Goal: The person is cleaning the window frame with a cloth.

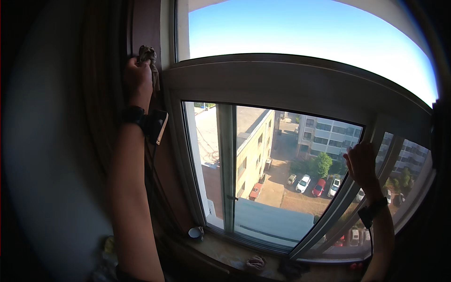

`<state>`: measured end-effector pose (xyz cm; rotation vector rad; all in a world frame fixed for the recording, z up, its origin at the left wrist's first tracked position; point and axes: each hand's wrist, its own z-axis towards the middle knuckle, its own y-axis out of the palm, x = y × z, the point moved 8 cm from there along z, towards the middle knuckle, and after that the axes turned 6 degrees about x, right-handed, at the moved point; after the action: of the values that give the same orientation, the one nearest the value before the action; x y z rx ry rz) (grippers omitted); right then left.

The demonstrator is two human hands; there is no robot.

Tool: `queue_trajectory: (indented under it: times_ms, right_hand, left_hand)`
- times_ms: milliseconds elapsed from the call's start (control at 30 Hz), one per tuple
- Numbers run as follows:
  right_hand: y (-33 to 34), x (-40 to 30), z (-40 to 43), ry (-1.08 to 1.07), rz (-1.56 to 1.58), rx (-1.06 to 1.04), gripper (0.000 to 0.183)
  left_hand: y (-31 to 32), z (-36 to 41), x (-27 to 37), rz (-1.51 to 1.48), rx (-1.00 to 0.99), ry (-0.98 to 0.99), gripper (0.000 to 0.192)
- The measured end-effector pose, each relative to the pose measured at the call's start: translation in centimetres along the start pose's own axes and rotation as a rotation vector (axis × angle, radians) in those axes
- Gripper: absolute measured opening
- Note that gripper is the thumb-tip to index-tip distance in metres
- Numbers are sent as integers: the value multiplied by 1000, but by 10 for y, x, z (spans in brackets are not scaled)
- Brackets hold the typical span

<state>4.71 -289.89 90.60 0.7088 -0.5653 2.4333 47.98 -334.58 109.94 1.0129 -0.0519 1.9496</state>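
Observation:
My left hand is raised at the upper left, gripping a crumpled grey-brown cloth. The cloth lies against the dark reddish-brown casing beside the window. On the right, my right hand is at the upright stile of a sliding window sash, fingers curled around its edge. Part of that stile is hidden behind the hand. Both wrists wear black straps; a boxy device with a cable is on the left one, and a smaller device is on the right.
A white cup stands at the left end of the windowsill. Farther along lie a bunched pinkish cloth and a dark bundle. A broad horizontal frame bar crosses the window. Outside, far below, are buildings and parked cars.

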Motion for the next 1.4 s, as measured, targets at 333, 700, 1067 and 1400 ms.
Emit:
queue_trajectory:
  times_ms: [333,700,1067,1400]
  right_hand:
    - [19,-8,-3,105,81,-60,22]
    - [15,-7,-7,78,31,-19,21]
    - [-5,-9,6,22,56,72,19]
    - [1,-12,1,13,168,94,20]
  left_hand:
    - [67,48,5,112,74,485,40]
    - [134,22,-5,318,-711,492,26]
    - [137,-31,46,160,-911,387,21]
    - [110,-82,106,140,-948,309,25]
